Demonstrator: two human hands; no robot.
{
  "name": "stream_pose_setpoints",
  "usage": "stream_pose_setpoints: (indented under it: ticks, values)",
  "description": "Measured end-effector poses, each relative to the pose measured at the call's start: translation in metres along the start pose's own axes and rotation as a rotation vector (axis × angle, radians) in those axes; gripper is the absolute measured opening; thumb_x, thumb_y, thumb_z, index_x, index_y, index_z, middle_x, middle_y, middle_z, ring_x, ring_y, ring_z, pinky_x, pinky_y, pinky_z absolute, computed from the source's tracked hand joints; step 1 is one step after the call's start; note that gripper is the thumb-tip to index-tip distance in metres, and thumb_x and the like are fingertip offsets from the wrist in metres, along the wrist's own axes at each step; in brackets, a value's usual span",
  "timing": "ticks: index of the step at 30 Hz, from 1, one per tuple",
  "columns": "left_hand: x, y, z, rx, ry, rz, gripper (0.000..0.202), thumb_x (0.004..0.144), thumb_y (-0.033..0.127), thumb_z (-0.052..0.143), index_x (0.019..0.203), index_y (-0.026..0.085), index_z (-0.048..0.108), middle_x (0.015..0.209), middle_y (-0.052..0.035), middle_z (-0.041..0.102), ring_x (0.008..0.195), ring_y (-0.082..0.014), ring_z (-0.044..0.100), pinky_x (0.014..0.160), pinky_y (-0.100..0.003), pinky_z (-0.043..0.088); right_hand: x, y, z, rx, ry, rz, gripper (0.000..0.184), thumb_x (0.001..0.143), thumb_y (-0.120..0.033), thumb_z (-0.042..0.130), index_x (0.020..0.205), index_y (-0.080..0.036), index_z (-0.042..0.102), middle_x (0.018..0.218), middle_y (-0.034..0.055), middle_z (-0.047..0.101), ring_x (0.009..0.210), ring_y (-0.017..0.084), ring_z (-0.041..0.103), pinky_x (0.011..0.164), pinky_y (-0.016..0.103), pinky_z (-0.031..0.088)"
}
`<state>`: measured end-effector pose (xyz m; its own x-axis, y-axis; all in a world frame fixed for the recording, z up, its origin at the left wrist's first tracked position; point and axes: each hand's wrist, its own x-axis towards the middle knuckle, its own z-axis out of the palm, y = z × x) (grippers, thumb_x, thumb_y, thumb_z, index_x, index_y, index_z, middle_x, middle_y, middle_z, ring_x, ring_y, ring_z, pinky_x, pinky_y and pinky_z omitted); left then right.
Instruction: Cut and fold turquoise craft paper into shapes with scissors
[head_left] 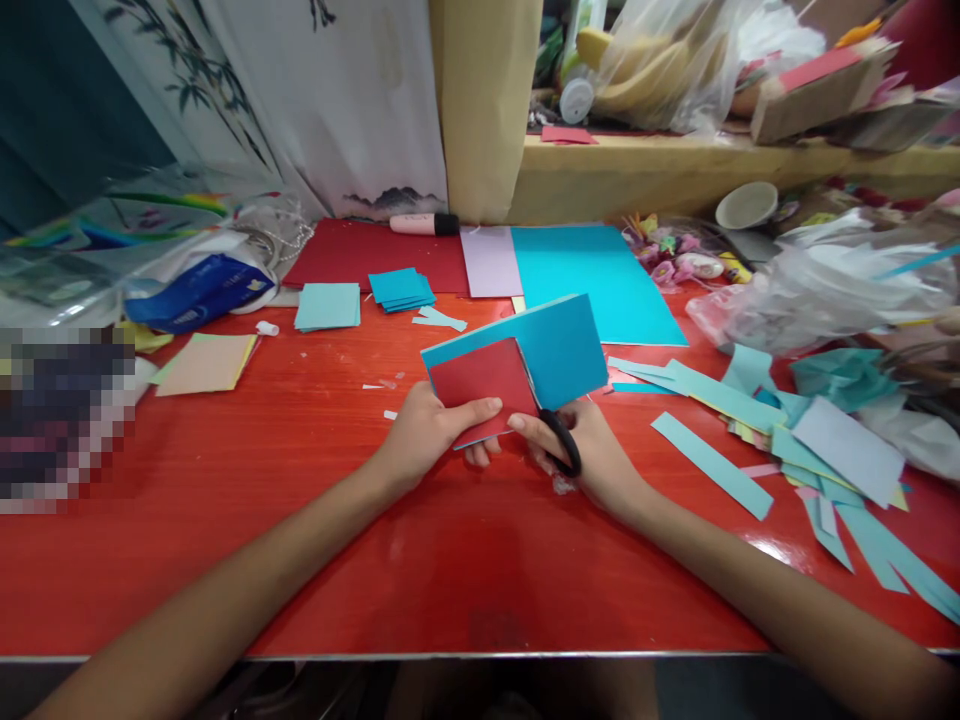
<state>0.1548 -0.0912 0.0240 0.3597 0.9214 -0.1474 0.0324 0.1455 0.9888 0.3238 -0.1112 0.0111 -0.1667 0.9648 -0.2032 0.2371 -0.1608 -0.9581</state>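
My left hand (pixel 433 425) pinches a red paper piece (pixel 480 385) laid over a larger blue paper sheet (pixel 564 348), thumb on top and fingers beneath. Black-handled scissors (pixel 564 445) are in my right hand (pixel 585 450), its fingers wrapped about the loops. Their blades run along the right edge of the red piece, partly hidden by the paper. Both papers are held tilted above the red table (pixel 360 560). Behind them lie a stack of blue squares (pixel 401 290) and a stack of pale blue squares (pixel 328 306).
Pale blue paper strips (pixel 712 465) and scraps pile up at the right. A large blue sheet (pixel 592 280), a lilac sheet (pixel 491 262) and a dark red sheet (pixel 360 255) lie at the back, with a pink marker (pixel 414 224). Peach squares (pixel 206 365) rest at left.
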Motion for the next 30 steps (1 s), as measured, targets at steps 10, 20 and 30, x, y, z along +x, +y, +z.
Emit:
stream_pose_setpoints:
  ticks: [10, 20, 30]
  values:
    - [-0.0017, 0.0000, 0.0027, -0.037, -0.010, -0.017, 0.026, 0.075, 0.035, 0.061, 0.067, 0.010, 0.060, 0.051, -0.0047, 0.062, 0.040, -0.0139, 0.056, 0.042, -0.025, 0.048, 0.0009, 0.0058, -0.0014, -0.002, -0.010, -0.075, 0.049, 0.073, -0.054, 0.059, 0.046, -0.016, 0.044, 0.038, -0.0020, 0.044, 0.033, 0.006, 0.037, 0.034, 0.021, 0.024]
    - [-0.0023, -0.0040, 0.0055, -0.042, -0.030, -0.033, 0.027, 0.075, 0.035, 0.060, 0.064, 0.010, 0.060, 0.048, -0.0033, 0.061, 0.039, -0.0124, 0.056, 0.041, -0.022, 0.046, 0.0031, 0.0040, 0.0003, 0.080, -0.011, -0.152, 0.045, 0.074, -0.048, 0.061, 0.049, -0.016, 0.041, 0.038, -0.0037, 0.042, 0.034, 0.005, 0.038, 0.035, 0.020, 0.027]
    - [-0.0044, -0.0062, 0.0075, -0.049, -0.064, -0.052, 0.023, 0.074, 0.033, 0.061, 0.067, 0.011, 0.061, 0.051, -0.0032, 0.062, 0.040, -0.0125, 0.056, 0.042, -0.023, 0.048, -0.0003, -0.0004, 0.0004, 0.128, 0.005, -0.141, 0.038, 0.076, -0.048, 0.059, 0.059, -0.017, 0.043, 0.043, -0.0048, 0.043, 0.036, 0.006, 0.039, 0.033, 0.019, 0.027]
